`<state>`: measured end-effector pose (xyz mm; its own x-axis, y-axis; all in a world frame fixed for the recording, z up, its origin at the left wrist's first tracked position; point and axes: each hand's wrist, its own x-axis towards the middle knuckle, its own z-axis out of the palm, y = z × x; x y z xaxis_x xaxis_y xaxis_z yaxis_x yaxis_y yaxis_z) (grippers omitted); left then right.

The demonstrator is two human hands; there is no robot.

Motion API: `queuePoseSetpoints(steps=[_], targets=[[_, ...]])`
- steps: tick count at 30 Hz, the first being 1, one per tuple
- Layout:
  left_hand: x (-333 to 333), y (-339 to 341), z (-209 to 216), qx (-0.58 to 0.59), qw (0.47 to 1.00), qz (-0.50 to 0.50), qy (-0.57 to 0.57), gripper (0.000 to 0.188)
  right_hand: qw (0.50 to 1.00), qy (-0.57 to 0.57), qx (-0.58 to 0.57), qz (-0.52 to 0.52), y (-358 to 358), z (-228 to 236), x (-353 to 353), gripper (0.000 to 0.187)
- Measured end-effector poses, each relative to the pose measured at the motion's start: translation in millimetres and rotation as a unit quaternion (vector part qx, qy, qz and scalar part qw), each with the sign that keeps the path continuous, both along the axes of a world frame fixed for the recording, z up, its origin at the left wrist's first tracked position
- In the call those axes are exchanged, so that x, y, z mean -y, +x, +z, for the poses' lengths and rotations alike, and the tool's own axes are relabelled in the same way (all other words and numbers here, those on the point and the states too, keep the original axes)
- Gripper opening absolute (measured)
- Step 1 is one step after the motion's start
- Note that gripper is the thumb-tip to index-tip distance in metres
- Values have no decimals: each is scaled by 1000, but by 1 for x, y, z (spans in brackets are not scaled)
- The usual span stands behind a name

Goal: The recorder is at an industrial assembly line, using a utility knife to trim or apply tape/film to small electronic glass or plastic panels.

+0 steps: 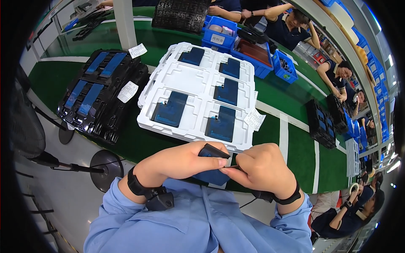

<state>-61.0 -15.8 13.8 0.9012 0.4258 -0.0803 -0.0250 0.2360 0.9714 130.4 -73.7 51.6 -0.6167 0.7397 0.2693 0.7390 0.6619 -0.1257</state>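
In my left hand (185, 161) is a small dark flat panel (209, 150), its upper end standing up between thumb and fingers. My right hand (265, 165) is closed beside it, thumb and fingertips pinching a thin dark strip or edge; whether that belongs to the same panel I cannot tell. Below the two hands a blue surface (214, 178) shows, partly covered by them. Just beyond, a white moulded tray (145, 110) holds several dark blue notched panels, such as the near right panel (220, 124) and the near left panel (171, 110). One left-hand pocket holds no panel.
Black trays (110, 90) with blue strips are stacked on the left of the green table (270, 135). Blue bins (219, 36) stand behind the white tray. Paper slips (254, 119) lie at tray edges. A fan base (105, 168) is at left. Other people work across the table.
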Motion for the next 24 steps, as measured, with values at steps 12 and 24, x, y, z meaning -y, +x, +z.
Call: queuePoseSetpoints(steps=[12,24], targets=[[-1,6,-18,-2,993,39,-109,25,991,117,37,47,7,-12,-2,42],[-2,0,-13,9,980,130,-153,20,996,13,-76,38,18,-7,7,41]])
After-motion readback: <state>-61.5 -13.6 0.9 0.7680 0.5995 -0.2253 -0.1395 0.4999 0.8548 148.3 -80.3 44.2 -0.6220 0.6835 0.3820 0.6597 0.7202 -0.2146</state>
